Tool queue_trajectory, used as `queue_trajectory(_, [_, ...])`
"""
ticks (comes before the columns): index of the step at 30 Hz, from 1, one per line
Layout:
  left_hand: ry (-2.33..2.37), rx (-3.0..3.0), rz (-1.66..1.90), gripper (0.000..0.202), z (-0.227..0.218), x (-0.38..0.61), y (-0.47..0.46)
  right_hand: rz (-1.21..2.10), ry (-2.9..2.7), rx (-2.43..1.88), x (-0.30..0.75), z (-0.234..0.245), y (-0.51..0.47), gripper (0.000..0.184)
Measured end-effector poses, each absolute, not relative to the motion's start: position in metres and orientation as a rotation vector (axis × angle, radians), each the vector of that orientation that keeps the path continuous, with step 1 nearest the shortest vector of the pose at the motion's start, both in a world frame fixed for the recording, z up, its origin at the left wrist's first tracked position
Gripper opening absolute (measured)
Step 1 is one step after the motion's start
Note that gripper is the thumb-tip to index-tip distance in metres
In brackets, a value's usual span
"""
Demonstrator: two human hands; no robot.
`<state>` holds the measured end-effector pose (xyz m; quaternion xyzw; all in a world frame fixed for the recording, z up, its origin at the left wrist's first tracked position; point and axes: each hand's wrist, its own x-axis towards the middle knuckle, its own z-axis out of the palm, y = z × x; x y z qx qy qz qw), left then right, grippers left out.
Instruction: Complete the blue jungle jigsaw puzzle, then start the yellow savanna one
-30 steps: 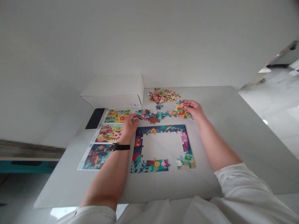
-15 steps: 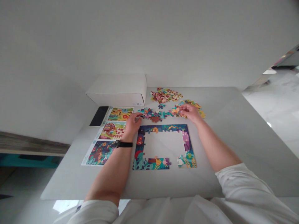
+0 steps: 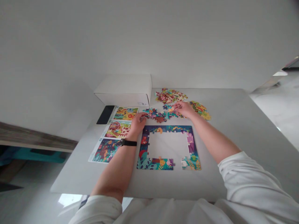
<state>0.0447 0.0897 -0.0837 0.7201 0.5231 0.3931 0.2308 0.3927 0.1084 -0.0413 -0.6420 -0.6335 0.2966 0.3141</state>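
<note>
My right hand (image 3: 184,109) pinches a peach-coloured puzzle piece (image 3: 171,109) above the right end of a pile of dark and teal puzzle pieces (image 3: 160,119). At the pile's left end is my left hand (image 3: 138,123), fingers bent and thumb apart; its fingertips touch the pieces there. Nearer me lies a joined puzzle border (image 3: 143,152) with a night forest picture. Its bottom side has a gap right of the middle, and the table shows through its centre.
Left of the border lies a sheet with three printed pictures (image 3: 118,129), partly under my left forearm. Beside it is a black phone (image 3: 105,115). A white box (image 3: 123,88) stands by the wall. Red-and-cream pieces (image 3: 170,95) and yellow pieces (image 3: 201,110) form two further piles.
The view has shifted, moving the table slightly right in the picture. My right hand has moved left over the pieces with the peach piece. My left hand stays at the pile's left end.
</note>
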Motion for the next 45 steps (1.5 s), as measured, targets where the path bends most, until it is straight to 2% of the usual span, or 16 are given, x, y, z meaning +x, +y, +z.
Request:
queue_trajectory(6, [1.462, 1.984, 1.062, 0.027, -0.083, 0.044, 0.091, 0.346, -2.025, -1.805, 0.371, -0.039, 0.115, 0.028])
queue_trajectory(11, [1.478, 1.984, 1.052, 0.026, -0.084, 0.045, 0.093, 0.410, -2.346, -1.602, 0.359, -0.045, 0.108, 0.054])
queue_trajectory(13, [1.473, 1.985, 1.054, 0.026, -0.085, 0.044, 0.093, 0.401, -2.397, -1.575, 0.358, -0.047, 0.105, 0.057])
queue_trajectory(19, [1.474, 1.997, 1.043, 0.028, -0.086, 0.045, 0.093, 0.319, -2.413, -1.600, 0.368, -0.048, 0.098, 0.056])
queue_trajectory(26, [1.461, 1.995, 1.030, 0.029, -0.080, 0.047, 0.088, 0.163, -2.179, -1.754, 0.364, -0.047, 0.098, 0.031])
queue_trajectory(30, [1.450, 2.001, 1.029, 0.028, -0.079, 0.047, 0.088, 0.194, -2.272, -1.659, 0.342, -0.048, 0.102, 0.035])
queue_trajectory(40, [1.461, 2.007, 1.019, 0.028, -0.081, 0.046, 0.089, 0.119, -2.149, -1.794, 0.333, -0.047, 0.104, 0.032])
queue_trajectory(43, [1.463, 1.994, 1.015, 0.027, -0.081, 0.047, 0.090, 0.226, -2.279, -1.597, 0.330, -0.044, 0.099, 0.037])
queue_trajectory(45, [1.463, 1.994, 1.015, 0.027, -0.080, 0.047, 0.090, 0.330, -2.449, -1.407, 0.324, -0.044, 0.095, 0.048])
